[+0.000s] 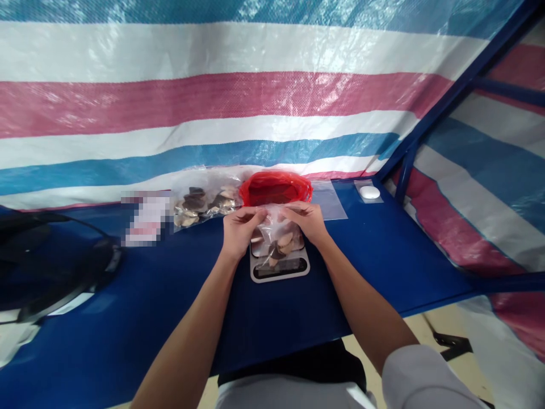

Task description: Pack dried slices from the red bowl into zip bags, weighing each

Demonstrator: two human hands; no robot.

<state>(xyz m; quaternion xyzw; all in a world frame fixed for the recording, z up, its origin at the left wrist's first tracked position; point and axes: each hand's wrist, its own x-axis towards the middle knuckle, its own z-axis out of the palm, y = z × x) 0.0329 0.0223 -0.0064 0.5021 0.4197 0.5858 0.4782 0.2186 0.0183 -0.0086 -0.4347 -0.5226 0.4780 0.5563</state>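
Centrally, clear bag (272, 228) of brown and pale pieces (284, 243) over white scale (294, 272) | left hand (239, 230) and right hand (310, 222) pinch its far edge, equally near | long axis roughly front to back, contents nearside | scale contact unclear

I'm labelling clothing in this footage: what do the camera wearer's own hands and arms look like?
The left hand and right hand are bare, with no gloves or wristbands visible. The left arm shows no sleeve in view; on the right arm, a plain pale grey sleeve ends near the elbow.
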